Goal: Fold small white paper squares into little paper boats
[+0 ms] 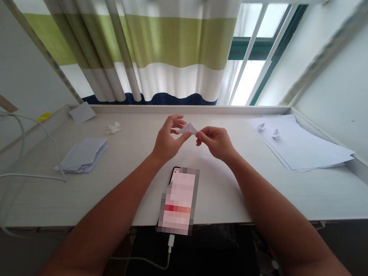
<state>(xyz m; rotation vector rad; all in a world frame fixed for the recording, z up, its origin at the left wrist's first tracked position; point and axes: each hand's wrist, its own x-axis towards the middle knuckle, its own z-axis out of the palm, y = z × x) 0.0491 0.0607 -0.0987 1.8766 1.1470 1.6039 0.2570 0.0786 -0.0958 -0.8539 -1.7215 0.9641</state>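
Above the middle of the white desk (266, 185), both my hands hold a small folded piece of white paper (188, 128). My left hand (169, 139) pinches its left end between thumb and fingers. My right hand (215, 142) pinches the right end. The paper is raised off the desk top. A phone (179, 199) with its screen lit lies flat on the desk just below my hands, with a white cable plugged into its near end.
A loose stack of white sheets (300, 146) at the right carries two small folded paper pieces (275, 133). Cut paper squares (84, 155) lie at the left, a single sheet (82, 112) and crumpled scraps (113, 128) behind them. White cables (13, 174) loop over the left edge. A curtain hangs behind.
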